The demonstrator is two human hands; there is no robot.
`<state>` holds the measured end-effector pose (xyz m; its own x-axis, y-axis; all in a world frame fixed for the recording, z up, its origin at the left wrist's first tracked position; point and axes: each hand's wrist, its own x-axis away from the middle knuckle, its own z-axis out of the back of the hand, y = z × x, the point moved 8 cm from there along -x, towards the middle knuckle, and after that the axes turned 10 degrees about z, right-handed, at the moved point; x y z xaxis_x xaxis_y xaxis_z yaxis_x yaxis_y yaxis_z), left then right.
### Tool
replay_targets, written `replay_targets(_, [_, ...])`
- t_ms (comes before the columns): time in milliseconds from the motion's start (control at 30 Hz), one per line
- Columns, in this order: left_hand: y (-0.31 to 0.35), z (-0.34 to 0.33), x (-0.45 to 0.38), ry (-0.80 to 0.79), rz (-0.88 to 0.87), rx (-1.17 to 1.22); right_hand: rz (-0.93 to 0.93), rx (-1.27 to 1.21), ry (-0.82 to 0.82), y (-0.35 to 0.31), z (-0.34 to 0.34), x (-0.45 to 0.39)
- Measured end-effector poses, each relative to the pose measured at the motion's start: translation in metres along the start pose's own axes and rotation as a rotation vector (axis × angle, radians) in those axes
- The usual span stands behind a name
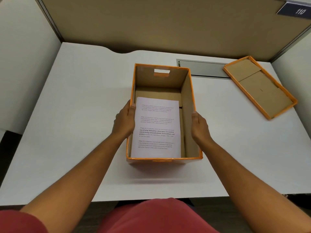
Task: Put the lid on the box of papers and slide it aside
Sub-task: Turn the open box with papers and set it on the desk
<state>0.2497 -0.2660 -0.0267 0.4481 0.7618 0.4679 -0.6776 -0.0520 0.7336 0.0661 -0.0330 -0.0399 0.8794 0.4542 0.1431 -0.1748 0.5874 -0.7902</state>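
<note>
An open orange-edged cardboard box stands in the middle of the white desk. A stack of printed papers lies flat on its bottom. The box's lid lies upside down at the desk's far right, apart from the box. My left hand grips the box's left wall, thumb hooked over the rim next to the papers. Pressed flat against the outside of the right wall is my right hand, its thumb at the rim. The lower outer walls of the box are hidden.
The desk is enclosed by partition walls at the back and both sides. A grey cable cover plate is set into the desk behind the box, partly under the lid's corner. A sign reading 110 hangs at the top right.
</note>
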Motion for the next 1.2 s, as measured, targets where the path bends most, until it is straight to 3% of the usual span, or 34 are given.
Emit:
replay_targets(500, [-0.015, 0.001, -0.012, 0.049, -0.035, -0.104, -0.022, 0.077, 0.016, -0.005, -0.001, 0.006])
replay_targets(700, [0.004, 0.002, -0.001, 0.196, -0.15, -0.484, 0.01, 0.02, -0.011, -0.004, 0.0, 0.006])
replay_targets(867, [0.024, -0.01, 0.01, 0.311, -0.211, -0.768, -0.173, -0.205, -0.101, 0.018, -0.01, -0.003])
replay_targets(1033, [0.086, -0.08, 0.048, 0.353, -0.474, -0.808, -0.179, -0.385, -0.12, 0.026, 0.01, -0.008])
replay_targets(1200, [0.142, -0.196, 0.074, 0.241, -0.667, -0.826, 0.098, -0.006, -0.057, 0.056, 0.095, -0.048])
